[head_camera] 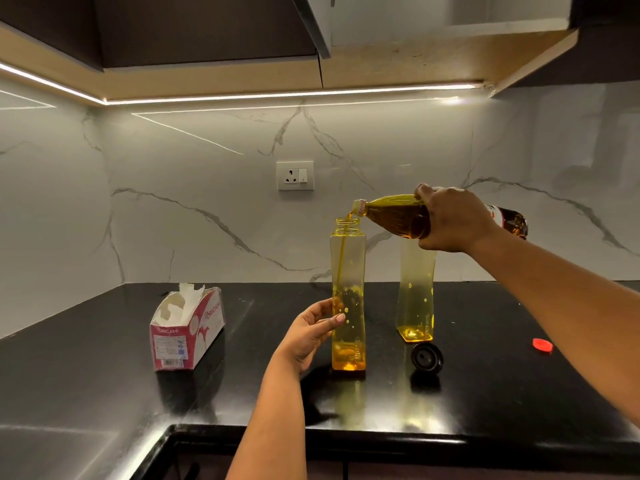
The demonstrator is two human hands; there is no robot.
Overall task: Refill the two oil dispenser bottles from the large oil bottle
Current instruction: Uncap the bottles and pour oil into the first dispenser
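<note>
My right hand (450,221) grips the large oil bottle (394,214), tipped nearly level with its mouth over the nearer dispenser bottle (348,265). A thin stream of oil runs down inside that tall, clear yellow bottle, which stands uncapped and holds oil in its lower third. My left hand (313,329) holds its lower part, thumb in front. The second dispenser bottle (415,299) stands upright to the right, its top hidden behind my right hand, with a little oil at its bottom.
A black cap (427,357) lies in front of the second bottle. A red cap (542,345) lies further right on the black countertop (104,375). An open tissue box (187,329) stands at the left. A wall socket (295,175) sits on the marble backsplash.
</note>
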